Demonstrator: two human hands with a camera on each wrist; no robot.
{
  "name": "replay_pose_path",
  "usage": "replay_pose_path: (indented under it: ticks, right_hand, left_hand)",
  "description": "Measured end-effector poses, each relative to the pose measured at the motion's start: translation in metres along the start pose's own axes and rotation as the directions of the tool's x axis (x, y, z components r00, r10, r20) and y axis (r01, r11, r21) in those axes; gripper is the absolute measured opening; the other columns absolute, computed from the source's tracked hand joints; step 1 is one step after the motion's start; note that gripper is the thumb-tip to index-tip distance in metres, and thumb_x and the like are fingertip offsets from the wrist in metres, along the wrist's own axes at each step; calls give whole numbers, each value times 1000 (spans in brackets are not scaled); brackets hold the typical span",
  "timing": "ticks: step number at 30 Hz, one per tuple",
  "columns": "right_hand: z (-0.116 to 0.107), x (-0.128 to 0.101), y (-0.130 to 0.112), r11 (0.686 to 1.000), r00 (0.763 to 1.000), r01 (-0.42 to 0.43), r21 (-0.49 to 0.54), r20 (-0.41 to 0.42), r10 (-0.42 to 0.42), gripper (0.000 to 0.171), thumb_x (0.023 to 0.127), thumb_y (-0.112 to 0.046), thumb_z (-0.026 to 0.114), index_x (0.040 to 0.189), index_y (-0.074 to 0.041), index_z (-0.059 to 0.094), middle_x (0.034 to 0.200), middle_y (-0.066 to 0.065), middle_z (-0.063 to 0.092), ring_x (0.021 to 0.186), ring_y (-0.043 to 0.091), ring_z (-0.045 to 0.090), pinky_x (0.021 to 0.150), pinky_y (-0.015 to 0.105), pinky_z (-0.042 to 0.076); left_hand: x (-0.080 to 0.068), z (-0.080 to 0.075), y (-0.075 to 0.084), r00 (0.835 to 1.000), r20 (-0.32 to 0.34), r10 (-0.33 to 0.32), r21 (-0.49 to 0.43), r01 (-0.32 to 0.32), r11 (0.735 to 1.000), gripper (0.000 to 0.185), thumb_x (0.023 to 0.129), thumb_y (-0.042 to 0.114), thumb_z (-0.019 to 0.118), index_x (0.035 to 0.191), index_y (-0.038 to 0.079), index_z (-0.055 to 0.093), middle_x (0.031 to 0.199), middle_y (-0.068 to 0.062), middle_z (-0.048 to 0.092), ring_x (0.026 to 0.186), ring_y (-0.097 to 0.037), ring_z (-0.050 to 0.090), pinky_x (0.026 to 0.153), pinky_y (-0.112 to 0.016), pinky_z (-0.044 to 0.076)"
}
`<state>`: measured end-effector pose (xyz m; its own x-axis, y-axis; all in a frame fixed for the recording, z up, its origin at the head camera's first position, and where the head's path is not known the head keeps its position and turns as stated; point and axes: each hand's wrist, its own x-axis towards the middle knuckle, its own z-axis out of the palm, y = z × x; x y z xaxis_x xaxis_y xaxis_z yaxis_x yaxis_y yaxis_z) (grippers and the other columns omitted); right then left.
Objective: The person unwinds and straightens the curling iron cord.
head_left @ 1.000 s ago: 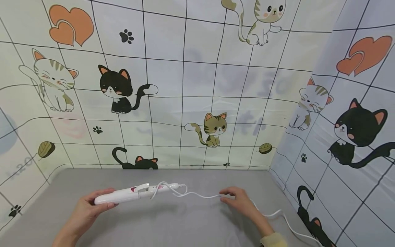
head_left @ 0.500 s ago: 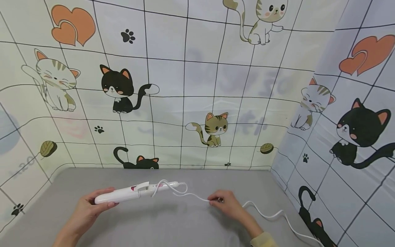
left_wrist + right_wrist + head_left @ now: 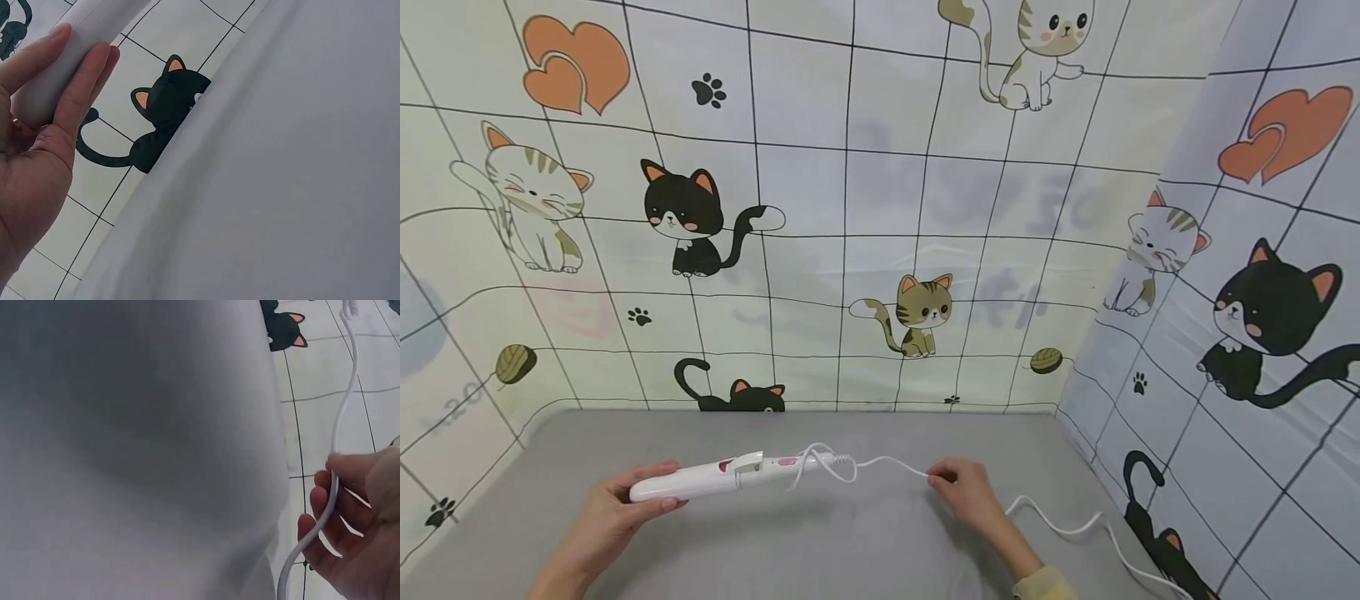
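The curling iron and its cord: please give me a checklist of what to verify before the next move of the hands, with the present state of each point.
1. Left hand holds the curling iron firmly at its barrel end: ok; fingers wrap the white barrel.
2. Right hand has the cord: ok; it runs between thumb and fingers.
3. Cord free of knots near the handle: not ok; a loop lies by the cord's strain relief.
4. Loose cord on the grey table: ok; it trails off to the right.
5. Plug disconnected: cannot tell; the plug is out of view.
6. Barrel cool: cannot tell.
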<state>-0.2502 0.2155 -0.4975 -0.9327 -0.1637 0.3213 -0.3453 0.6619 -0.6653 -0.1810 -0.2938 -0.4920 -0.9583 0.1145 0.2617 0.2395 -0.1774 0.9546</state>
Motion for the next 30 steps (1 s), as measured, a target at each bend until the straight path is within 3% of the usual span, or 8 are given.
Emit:
replay_pose_path:
  ticks: [5,11,16,25,30]
  right_hand:
    - [-8,2,4,997,993,-73,-7,-93,72,5,88,-3,77,92,-5,78,83,-3,72,79,14,64,71,31,54]
    - [-19,5,9,987,977,-162,12,-138,163,4,91,-3,74,94,-3,77,83,0,71,77,14,62,66,27,52]
    - [-27,5,14,977,965,-214,-18,-162,208,4,91,-2,74,94,0,76,83,3,70,77,16,61,66,30,51]
    - [-26,0,22,989,989,-146,-25,0,146,6,86,-2,77,90,-6,76,87,2,73,84,19,66,77,34,55]
    - [-23,1,18,993,994,-109,40,9,109,9,90,-4,75,98,-4,77,94,4,75,90,23,69,81,35,56]
  left_hand:
    - [-1,-1,-2,999,5,31,-6,-31,999,46,84,-26,64,125,-5,70,121,3,71,101,-10,67,83,-28,60]
    - [-1,-4,-4,998,-33,59,17,-58,998,46,83,-26,64,123,-5,71,117,3,72,98,-10,68,81,-29,61]
    - [-3,-10,-6,997,-40,61,-40,-63,997,45,85,-27,61,125,-8,68,117,2,70,99,-14,69,84,-35,61]
    - [-3,-14,-7,997,-9,77,-101,-77,992,48,86,-28,57,126,-4,70,119,1,69,101,-17,70,86,-37,60]
    - [-2,-13,-4,998,-9,57,-87,-58,994,47,87,-27,58,126,-4,70,118,0,69,101,-16,69,86,-37,60]
